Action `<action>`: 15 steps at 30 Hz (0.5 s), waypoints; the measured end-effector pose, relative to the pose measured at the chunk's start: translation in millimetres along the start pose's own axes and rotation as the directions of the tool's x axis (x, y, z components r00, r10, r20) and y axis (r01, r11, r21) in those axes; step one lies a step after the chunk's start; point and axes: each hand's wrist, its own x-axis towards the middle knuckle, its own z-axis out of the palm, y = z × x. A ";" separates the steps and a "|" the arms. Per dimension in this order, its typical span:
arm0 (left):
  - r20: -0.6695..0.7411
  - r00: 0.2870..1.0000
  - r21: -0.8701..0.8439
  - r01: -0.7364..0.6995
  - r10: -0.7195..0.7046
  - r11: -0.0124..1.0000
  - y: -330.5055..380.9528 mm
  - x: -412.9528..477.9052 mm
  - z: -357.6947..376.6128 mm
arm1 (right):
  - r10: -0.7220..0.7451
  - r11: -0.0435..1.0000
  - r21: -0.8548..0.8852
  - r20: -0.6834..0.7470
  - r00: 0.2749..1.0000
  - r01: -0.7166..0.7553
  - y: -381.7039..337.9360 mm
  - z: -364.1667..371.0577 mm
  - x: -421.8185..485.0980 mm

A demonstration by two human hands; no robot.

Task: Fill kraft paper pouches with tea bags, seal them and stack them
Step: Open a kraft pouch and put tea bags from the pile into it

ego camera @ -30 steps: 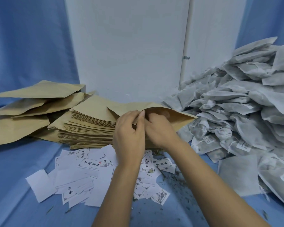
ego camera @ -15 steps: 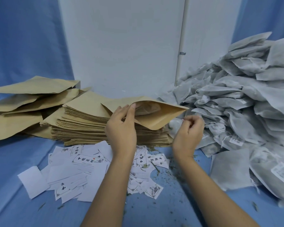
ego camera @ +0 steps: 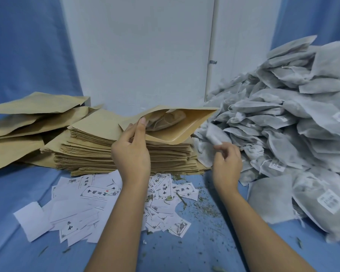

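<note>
My left hand (ego camera: 131, 152) grips the near lip of an open kraft paper pouch (ego camera: 186, 126), mouth facing right; a tea bag (ego camera: 166, 119) lies inside it. The pouch hovers over a flat stack of empty kraft pouches (ego camera: 98, 152). At the foot of the big grey tea bag heap (ego camera: 294, 122), my right hand (ego camera: 227, 163) has its fingertips pinched on the corner of one tea bag (ego camera: 214, 135). Filled pouches (ego camera: 28, 118) lie piled at the far left.
Torn white printed labels (ego camera: 98, 195) and loose tea crumbs (ego camera: 204, 207) litter the blue cloth in front of me. A white wall panel (ego camera: 141, 52) stands behind, blue curtain on both sides. More tea bags (ego camera: 322, 201) spill toward the near right.
My right hand left the pouch mouth, moved right to the heap and pinched a tea bag. The left hand keeps the pouch open, now wider.
</note>
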 end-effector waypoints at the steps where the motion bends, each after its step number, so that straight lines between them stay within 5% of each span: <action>1: 0.000 1.000 0.008 -0.009 0.009 1.000 -0.3 0.0 -0.3 | -0.015 0.998 -0.054 0.034 0.999 0.017 1.5 -0.6 0.5; 5: -0.002 0.999 0.019 -0.046 0.046 0.999 -0.7 -1.6 -1.3 | 0.101 0.984 -0.165 0.241 0.965 -0.062 10.9 -2.7 0.1; 8: 0.008 0.999 0.010 -0.033 0.032 0.999 -0.8 -1.8 -0.8 | 0.124 0.986 -0.138 0.229 0.966 -0.094 11.4 -3.4 0.6; 15: 0.022 0.999 0.022 -0.040 0.040 0.999 0.8 -3.4 -1.0 | -0.010 0.929 -0.350 0.292 0.956 0.117 11.3 -1.6 -2.7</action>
